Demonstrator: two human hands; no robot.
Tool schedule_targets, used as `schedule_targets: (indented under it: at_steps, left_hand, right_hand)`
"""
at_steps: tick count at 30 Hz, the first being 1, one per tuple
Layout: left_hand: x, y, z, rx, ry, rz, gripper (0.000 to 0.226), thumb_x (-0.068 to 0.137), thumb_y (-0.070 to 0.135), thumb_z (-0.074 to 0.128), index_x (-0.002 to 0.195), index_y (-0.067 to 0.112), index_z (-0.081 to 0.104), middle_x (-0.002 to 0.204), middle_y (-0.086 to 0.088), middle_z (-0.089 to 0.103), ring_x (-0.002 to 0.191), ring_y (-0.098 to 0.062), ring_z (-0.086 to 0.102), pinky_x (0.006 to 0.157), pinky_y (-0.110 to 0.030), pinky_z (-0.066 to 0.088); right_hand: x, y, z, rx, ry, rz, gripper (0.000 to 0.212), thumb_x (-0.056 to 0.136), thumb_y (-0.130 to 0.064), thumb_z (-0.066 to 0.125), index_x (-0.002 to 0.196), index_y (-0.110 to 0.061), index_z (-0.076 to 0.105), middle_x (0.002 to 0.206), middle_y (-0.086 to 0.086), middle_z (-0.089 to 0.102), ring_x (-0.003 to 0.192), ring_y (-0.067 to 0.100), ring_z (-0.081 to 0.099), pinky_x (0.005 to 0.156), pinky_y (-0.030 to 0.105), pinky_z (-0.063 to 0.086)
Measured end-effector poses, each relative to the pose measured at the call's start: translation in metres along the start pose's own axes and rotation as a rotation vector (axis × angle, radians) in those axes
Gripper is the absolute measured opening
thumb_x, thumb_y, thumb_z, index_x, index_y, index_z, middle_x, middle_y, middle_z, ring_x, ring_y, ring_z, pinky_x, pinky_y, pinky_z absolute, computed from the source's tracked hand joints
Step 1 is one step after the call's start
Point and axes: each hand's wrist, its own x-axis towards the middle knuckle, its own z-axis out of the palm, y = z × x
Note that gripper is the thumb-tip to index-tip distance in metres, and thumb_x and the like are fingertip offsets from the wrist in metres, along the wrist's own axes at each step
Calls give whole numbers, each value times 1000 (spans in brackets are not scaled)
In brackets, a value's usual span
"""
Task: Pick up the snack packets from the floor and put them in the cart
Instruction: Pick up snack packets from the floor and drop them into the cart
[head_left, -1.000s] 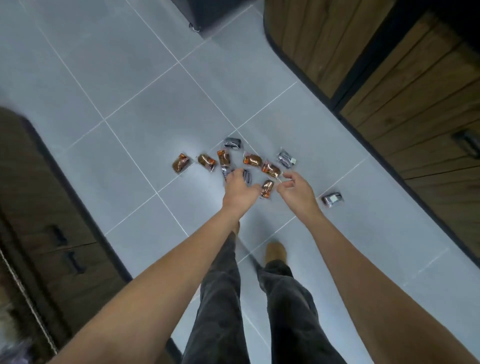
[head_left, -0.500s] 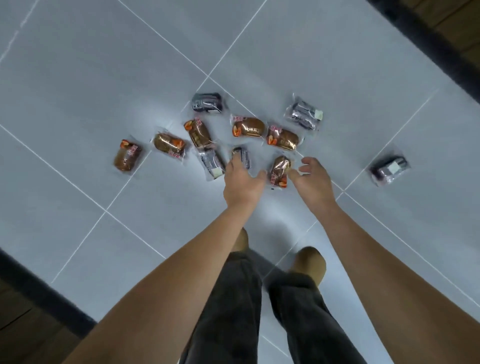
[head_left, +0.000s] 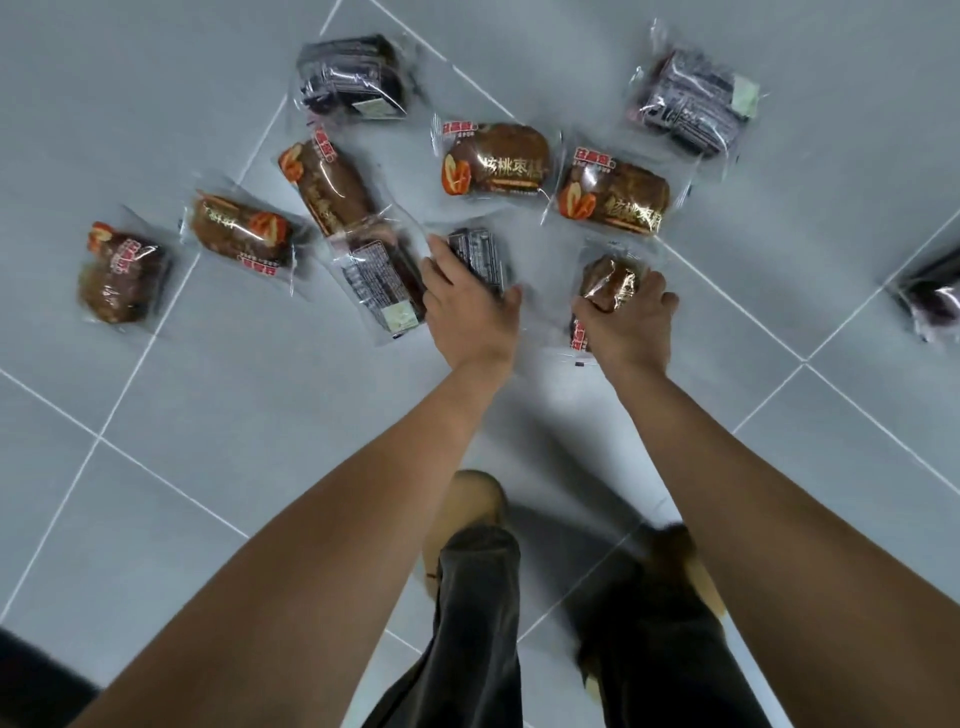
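Grey tiled floor (head_left: 156, 78) with pale grout lines, seen straight down from the head camera. Held a loose scatter of snack packets (head_left: 239, 231), all lying flat, some brown with orange print, some dark. Showed both bare arms reaching forward into the near edge of that scatter.

Found the left hand (head_left: 467, 306) down on a dark packet (head_left: 478, 254), with fingers (head_left: 435, 260) curled over its near end and thumb against its right edge, grasping it as it lay on the tile. Sat just right of a label-up packet (head_left: 379, 280), close enough that could not tell whether touching.

Found the right hand (head_left: 628, 322) clenched round a brown packet (head_left: 608, 278), thumb on the left side, other fingers over the right, near end hidden under the palm. Could not tell whether raised off the tile. Lay just short of two more brown packets (head_left: 496, 161), apart from both.

Left a lone packet (head_left: 935, 296) at the right edge, well apart from either hand. Caught dark trousers (head_left: 478, 623) and two feet (head_left: 467, 504) at the bottom, between the forearms.
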Motion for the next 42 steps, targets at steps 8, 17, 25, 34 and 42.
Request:
schedule_targets:
  at_steps: [8,17,25,34,42]
  left_hand:
    - [-16,3,-14,15,-20,44,88,79,23,67,149,11,15,136,-16,41,118,-36,46,96,-43,39]
    - [-100,28,-91,17,-72,16,90,80,24,68,150,16,12,141,-14,38,123,-34,43,100,-48,40]
    - [-205,102,-207,23,-119,119,90,80,23,68,149,16,11,145,-13,34,127,-33,40,103,-45,37]
    - [-341,199,-317,-5,-161,375,86,76,23,69,145,20,18,132,-13,44,114,-34,50,94,-48,45]
    - [-471,249,-356,40,-285,608,81,73,24,68,142,18,26,132,-8,47,118,-28,49,91,-40,47]
  right_hand:
    - [-8,3,-12,-32,-21,-44,62,81,-28,68,130,-4,40,131,15,44,116,37,51,89,39,45]
    - [-86,-8,-95,46,-40,-59,53,80,-26,67,124,-4,46,124,13,48,107,32,55,84,35,45]
    - [-191,-32,-231,167,38,-86,53,78,-25,70,122,-3,50,117,14,56,102,29,59,84,34,48]
    - [-341,-19,-387,463,185,-16,47,77,-23,70,117,-6,52,114,11,57,101,24,59,86,32,47]
    - [-452,51,-484,717,320,89,41,78,-20,70,113,-8,51,113,11,57,100,25,58,84,29,45]
